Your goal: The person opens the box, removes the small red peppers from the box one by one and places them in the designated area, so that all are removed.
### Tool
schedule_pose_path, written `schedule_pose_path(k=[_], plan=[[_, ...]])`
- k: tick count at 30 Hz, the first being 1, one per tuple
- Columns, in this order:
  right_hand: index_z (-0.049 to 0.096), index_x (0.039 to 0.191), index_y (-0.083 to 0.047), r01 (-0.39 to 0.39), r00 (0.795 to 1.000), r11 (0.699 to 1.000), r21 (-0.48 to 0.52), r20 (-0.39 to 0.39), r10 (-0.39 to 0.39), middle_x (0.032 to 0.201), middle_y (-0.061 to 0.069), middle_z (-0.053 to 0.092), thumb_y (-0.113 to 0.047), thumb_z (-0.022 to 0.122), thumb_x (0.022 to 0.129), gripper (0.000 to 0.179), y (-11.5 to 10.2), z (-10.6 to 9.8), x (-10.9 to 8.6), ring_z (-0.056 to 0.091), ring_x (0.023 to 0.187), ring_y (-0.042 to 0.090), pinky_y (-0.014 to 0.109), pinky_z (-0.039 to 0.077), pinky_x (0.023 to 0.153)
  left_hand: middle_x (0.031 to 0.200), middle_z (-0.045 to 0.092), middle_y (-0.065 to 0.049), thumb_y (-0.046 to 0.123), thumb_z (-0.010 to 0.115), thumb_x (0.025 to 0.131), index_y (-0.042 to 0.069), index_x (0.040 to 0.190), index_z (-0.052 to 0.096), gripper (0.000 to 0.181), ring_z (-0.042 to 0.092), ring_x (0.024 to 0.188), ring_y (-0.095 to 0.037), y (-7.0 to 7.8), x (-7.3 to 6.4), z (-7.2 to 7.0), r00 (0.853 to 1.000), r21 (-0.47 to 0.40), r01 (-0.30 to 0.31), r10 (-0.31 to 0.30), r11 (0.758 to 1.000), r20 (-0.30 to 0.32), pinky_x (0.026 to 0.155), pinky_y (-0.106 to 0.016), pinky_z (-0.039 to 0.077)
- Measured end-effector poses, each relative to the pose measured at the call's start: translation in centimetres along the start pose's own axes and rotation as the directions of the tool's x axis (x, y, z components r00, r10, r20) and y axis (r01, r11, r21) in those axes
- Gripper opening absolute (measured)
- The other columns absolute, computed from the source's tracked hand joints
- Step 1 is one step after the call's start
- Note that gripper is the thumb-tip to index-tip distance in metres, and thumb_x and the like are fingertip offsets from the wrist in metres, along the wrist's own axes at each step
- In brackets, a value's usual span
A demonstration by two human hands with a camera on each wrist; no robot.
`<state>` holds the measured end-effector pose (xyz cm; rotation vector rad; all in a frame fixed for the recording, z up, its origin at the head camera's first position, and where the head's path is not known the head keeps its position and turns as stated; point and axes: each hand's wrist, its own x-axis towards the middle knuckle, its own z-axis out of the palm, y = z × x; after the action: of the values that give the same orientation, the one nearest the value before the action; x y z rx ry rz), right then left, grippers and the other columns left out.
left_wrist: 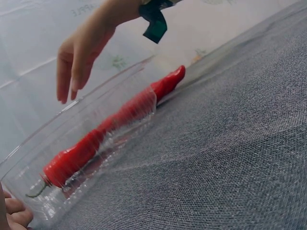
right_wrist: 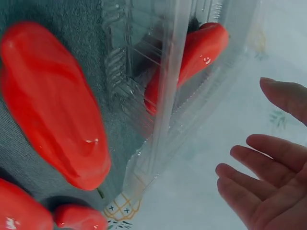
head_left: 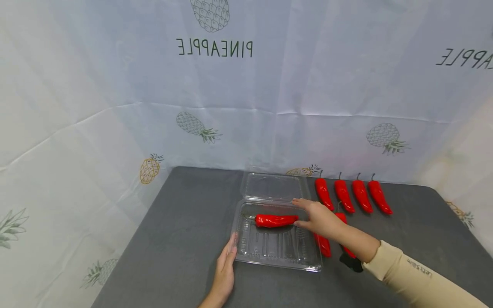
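Observation:
A long red pepper (head_left: 275, 220) with a thin green stem lies crosswise in the clear plastic container (head_left: 265, 258), whose lid (head_left: 274, 186) is folded back flat. My left hand (head_left: 224, 270) holds the container's left edge; in the left wrist view its curled fingers (left_wrist: 17, 213) are at the container wall, partly cut off. Over the container's right side is my right hand (head_left: 319, 217), thumb and fingers spread with nothing between them. In the right wrist view that hand (right_wrist: 273, 179) is apart from the pepper (right_wrist: 204, 50) inside.
Several red peppers (head_left: 361, 196) stand in a row at the back right. Two more, one a pepper (head_left: 323, 245) beside the container, are partly hidden by my right arm. A dark strap (left_wrist: 156, 24) hangs at the right wrist. White pineapple-print cloth (head_left: 269, 85) encloses the grey table (head_left: 185, 222).

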<state>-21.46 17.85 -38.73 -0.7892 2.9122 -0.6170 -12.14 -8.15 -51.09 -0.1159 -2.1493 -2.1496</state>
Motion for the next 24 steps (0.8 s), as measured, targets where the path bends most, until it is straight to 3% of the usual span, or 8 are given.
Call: schedule_pose_path(k=[11, 24], plan=[[0.057, 0.124, 0.002, 0.044, 0.993, 0.998, 0.042, 0.107, -0.048, 0.124, 0.017, 0.061, -0.018, 0.077, 0.076, 0.056, -0.5, 1.2, 2.0, 0.055, 0.117, 0.034, 0.046, 0.048, 0.093, 0.147, 0.031, -0.025, 0.016, 0.030, 0.103, -0.010, 0.141, 0.027, 0.047, 0.028, 0.127, 0.012, 0.1, -0.1, 0.0, 0.999, 0.002, -0.039, 0.039, 0.999, -0.003, 0.102, -0.002, 0.021], [0.060, 0.120, 0.004, 0.103, 0.944, 0.995, 0.013, 0.314, -0.101, 0.118, 0.015, 0.065, -0.011, 0.075, 0.077, 0.049, -0.5, 2.8, 4.6, 0.059, 0.112, 0.029, 0.043, 0.049, 0.093, 0.147, 0.030, -0.026, 0.017, 0.029, 0.103, -0.011, 0.141, 0.026, 0.048, 0.027, 0.127, 0.010, -0.1, 0.0, 0.0, 0.999, 0.012, -0.040, 0.040, 0.999, 0.004, 0.101, -0.001, 0.021]])
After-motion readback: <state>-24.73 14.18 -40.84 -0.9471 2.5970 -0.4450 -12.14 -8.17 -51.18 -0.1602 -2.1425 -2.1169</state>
